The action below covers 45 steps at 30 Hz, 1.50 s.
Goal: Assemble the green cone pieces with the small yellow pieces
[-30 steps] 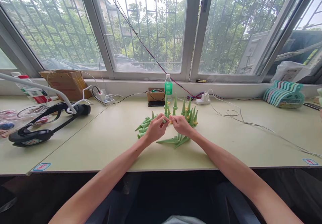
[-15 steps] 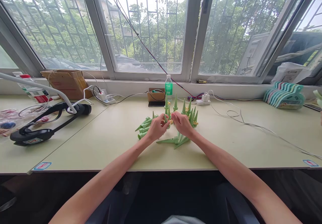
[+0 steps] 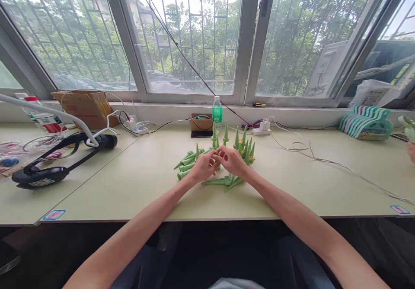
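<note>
My left hand (image 3: 205, 165) and my right hand (image 3: 232, 161) meet over the middle of the table, fingertips together. My left hand is closed around a green plastic plant-watering spike, now mostly hidden by the fingers. The right thumb and fingers pinch at the same spot, and what they grip cannot be made out. Behind the hands stand several upright green spikes (image 3: 226, 135), some with small yellow valves (image 3: 252, 159). Loose green tubes and spikes (image 3: 184, 175) lie left of my left hand. Below the hands another green spike (image 3: 215, 181) lies flat.
A green-labelled bottle (image 3: 217, 110), a small cardboard box (image 3: 197, 123) and a phone (image 3: 201, 134) stand behind the spikes. A black headset (image 3: 65, 163) lies left. White cables (image 3: 337, 162) and teal hangers (image 3: 366, 123) are right. Another person's hand (image 3: 411, 151) shows at the right edge.
My right hand has moved left and my fingertips now meet, covering the spike that showed in my left hand. Another person's hand has appeared at the right edge.
</note>
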Tool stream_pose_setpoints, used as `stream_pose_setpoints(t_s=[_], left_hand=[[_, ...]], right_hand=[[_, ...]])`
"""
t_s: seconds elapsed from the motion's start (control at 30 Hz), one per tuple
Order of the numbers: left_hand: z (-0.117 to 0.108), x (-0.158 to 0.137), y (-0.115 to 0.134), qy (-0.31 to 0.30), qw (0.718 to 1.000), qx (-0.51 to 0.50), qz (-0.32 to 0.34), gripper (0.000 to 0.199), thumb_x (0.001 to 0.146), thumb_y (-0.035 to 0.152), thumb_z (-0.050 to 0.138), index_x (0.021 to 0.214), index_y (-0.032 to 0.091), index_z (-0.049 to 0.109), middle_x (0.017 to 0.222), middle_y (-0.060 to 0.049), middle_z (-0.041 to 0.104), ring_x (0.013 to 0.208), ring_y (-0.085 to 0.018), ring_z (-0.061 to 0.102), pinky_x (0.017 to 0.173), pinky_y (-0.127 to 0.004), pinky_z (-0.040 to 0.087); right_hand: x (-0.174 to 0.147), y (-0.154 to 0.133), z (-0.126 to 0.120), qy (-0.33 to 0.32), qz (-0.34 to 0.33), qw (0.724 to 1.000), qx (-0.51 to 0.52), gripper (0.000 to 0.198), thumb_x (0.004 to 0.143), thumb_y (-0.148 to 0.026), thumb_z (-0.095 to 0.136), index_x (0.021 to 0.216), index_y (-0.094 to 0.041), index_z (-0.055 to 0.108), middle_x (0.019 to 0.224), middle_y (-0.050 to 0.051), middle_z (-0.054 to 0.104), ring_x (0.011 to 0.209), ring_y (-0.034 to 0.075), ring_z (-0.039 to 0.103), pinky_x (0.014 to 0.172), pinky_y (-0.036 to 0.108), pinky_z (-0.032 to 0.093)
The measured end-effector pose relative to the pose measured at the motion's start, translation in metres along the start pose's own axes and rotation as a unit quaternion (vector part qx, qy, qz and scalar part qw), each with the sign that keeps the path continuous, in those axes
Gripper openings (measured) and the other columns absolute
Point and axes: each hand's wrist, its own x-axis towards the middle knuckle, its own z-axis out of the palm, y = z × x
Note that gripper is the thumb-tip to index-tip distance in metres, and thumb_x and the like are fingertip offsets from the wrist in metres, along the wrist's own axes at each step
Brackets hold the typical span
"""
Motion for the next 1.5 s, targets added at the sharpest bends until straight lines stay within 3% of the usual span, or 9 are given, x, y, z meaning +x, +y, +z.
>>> stream_pose_setpoints(t_s=[0.17,0.33,0.7,0.87,1.07,1.27,1.5], left_hand=[[-0.001,0.000,0.004,-0.003,1.000,-0.008,-0.003,0.008,0.083,0.026,0.054,0.088,0.019,0.053,0.064,0.002,0.065,0.046,-0.014,0.064,0.044,-0.023,0.050],[-0.002,0.000,0.005,-0.003,1.000,0.011,-0.006,0.009,0.084,0.027,0.053,0.088,0.019,0.052,0.079,-0.001,0.070,0.041,-0.010,0.059,0.035,-0.020,0.041],[-0.002,0.002,0.002,0.042,0.994,0.096,0.016,0.024,0.088,0.040,0.053,0.097,0.018,0.059,0.099,-0.005,0.069,0.044,-0.008,0.056,0.055,-0.027,0.049],[-0.001,0.003,0.000,0.052,0.985,0.161,0.032,0.032,0.092,0.045,0.047,0.102,0.018,0.061,0.105,-0.006,0.066,0.057,-0.010,0.057,0.072,-0.031,0.050],[-0.001,0.002,-0.003,0.050,0.977,0.205,0.026,0.035,0.093,0.045,0.047,0.110,0.017,0.059,0.111,-0.008,0.062,0.069,-0.014,0.061,0.074,-0.031,0.049],[0.001,0.001,-0.006,0.015,0.955,0.294,0.029,0.027,0.094,0.035,0.044,0.109,0.018,0.059,0.105,-0.008,0.061,0.075,-0.018,0.062,0.070,-0.031,0.049],[-0.002,0.012,0.011,-0.044,0.925,0.374,0.043,0.027,0.093,0.031,0.043,0.112,0.017,0.058,0.101,-0.009,0.063,0.080,-0.022,0.064,0.066,-0.031,0.047]], right_hand=[[0.000,0.001,0.000,-0.006,-0.003,1.000,0.005,0.024,0.094,-0.040,0.049,0.084,-0.020,0.056,0.068,-0.002,0.061,0.055,0.010,0.046,0.058,0.022,0.035],[0.001,0.001,0.000,0.000,-0.008,1.000,-0.001,0.025,0.094,-0.038,0.048,0.079,-0.019,0.054,0.067,-0.002,0.058,0.056,0.010,0.044,0.058,0.022,0.034],[0.003,0.007,-0.003,0.055,-0.020,0.998,-0.035,0.024,0.093,-0.032,0.045,0.074,-0.019,0.048,0.063,-0.002,0.050,0.054,0.011,0.039,0.056,0.023,0.031],[0.004,0.010,-0.007,0.111,-0.034,0.992,-0.041,0.024,0.095,-0.034,0.043,0.076,-0.020,0.048,0.063,-0.002,0.048,0.052,0.011,0.038,0.054,0.024,0.031],[0.005,0.011,-0.013,0.163,-0.064,0.983,-0.057,0.023,0.097,-0.034,0.042,0.080,-0.020,0.050,0.067,0.000,0.054,0.052,0.011,0.041,0.054,0.024,0.035],[0.005,0.013,-0.014,0.212,-0.089,0.970,-0.080,0.021,0.098,-0.033,0.041,0.086,-0.020,0.052,0.069,-0.001,0.055,0.052,0.011,0.044,0.055,0.023,0.037],[0.005,0.020,-0.015,0.276,-0.106,0.949,-0.113,0.020,0.099,-0.034,0.041,0.090,-0.021,0.053,0.075,0.001,0.059,0.052,0.010,0.048,0.054,0.023,0.039]])
